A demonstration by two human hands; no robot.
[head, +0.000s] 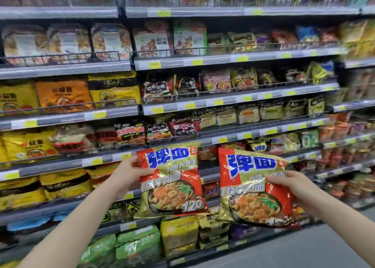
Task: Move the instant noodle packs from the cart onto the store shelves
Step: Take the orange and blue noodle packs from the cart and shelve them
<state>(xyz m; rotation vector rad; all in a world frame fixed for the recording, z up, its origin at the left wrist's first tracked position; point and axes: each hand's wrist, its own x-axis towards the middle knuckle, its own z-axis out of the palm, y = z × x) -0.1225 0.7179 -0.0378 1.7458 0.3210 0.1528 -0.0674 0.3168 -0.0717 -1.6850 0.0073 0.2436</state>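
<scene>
The fingers (140, 162) of the left hand (127, 176) are pinching the upper left edge of a red and gold foil instant noodle pack with blue lettering (172, 180), thumb lying across its front and the other fingers hidden behind it. The fingers (273, 179) of the right hand (294, 188) are clamping the right side of a second red and gold foil noodle pack of the same design (253, 188), thumb pressing on the front near the middle of that edge.

Both packs are hanging in the air in front of the store shelves, well clear of them, side by side with a narrow gap between. The left one is sitting nearly upright; the right one is tilting, its top leaning left. Each is showing a printed bowl of noodles on its lower half.

Both bare forearms are reaching in from the bottom corners of the view.

Behind the packs, grey metal store shelves (233, 133) with yellow price tags (222, 140) are running in tiers across the aisle, crowded with yellow, orange, green and dark noodle bags. A grey floor (304, 249) is showing at the lower right.
</scene>
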